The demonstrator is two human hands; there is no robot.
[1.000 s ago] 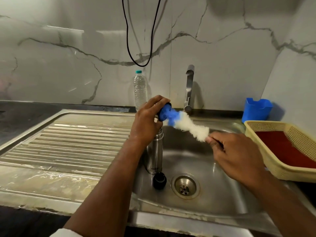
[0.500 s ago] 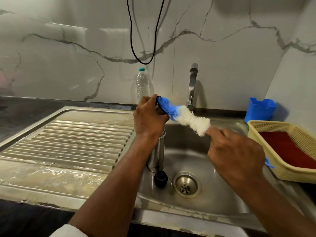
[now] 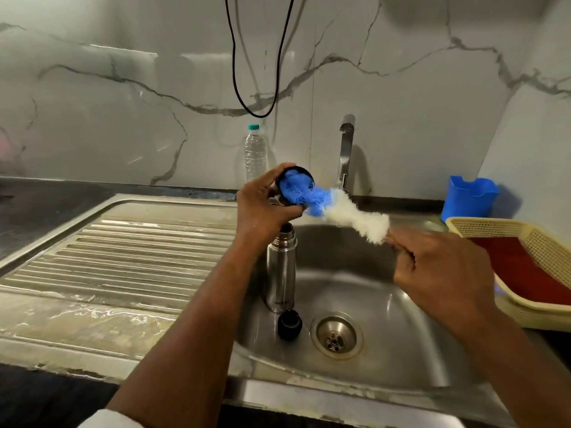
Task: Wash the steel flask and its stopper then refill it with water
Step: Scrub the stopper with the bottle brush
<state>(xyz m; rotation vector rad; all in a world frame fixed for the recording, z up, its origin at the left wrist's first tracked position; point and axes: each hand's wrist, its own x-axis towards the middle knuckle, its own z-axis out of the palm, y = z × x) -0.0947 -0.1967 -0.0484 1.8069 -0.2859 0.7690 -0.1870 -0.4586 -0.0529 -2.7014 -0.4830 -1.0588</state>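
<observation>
The steel flask point(image 3: 280, 273) stands upright and uncapped in the sink basin point(image 3: 386, 344), at its left side. A black stopper point(image 3: 289, 324) lies on the basin floor just in front of it. My left hand point(image 3: 265, 205) holds a dark round cap point(image 3: 295, 185) above the flask, its opening turned toward me. My right hand point(image 3: 438, 270) grips the handle of a bottle brush point(image 3: 340, 208). The brush's blue tip is pushed into the cap and its white bristles trail toward my right hand.
The steel tap point(image 3: 346, 152) rises behind the basin, with no water running. A clear plastic bottle point(image 3: 255, 152) stands at the wall. A ribbed drainboard point(image 3: 123, 254) lies to the left. A yellow basket point(image 3: 525, 267) and blue container point(image 3: 468, 197) sit on the right.
My left hand has lifted the cap higher above the flask and turned its opening toward me. The brush's blue tip now sits deeper inside the cap.
</observation>
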